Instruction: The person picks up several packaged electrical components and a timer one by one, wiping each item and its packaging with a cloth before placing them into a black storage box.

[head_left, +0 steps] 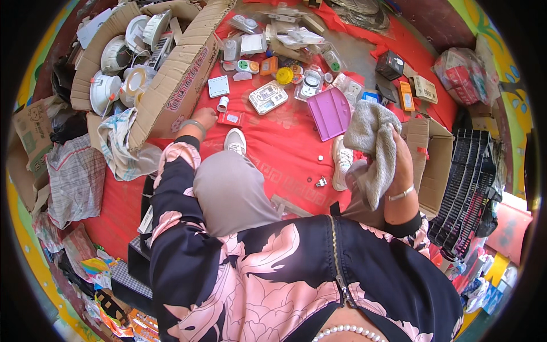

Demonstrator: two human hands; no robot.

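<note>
My right hand point(403, 165) grips a grey cloth point(370, 134) that is bunched up and hangs down over my right knee. At the far left, my left hand point(205, 117) reaches down to the red sheet beside the cardboard box, its fingers curled together. What they hold, if anything, is hidden. Just right of those fingers lies a small red box point(231, 118), and a short white cylinder point(223, 104) stands behind it. A white square plate point(219, 86) lies farther back. In front of me are a white oval case point(268, 97) and a purple tray point(330, 113).
A cardboard box point(188, 85) of round white lamps point(105, 91) stands at the left, a checked cloth point(122, 142) over its edge. Sockets and packaged parts spread across the red sheet point(273, 154). An open carton point(439, 159) and black rack point(464, 188) stand at the right.
</note>
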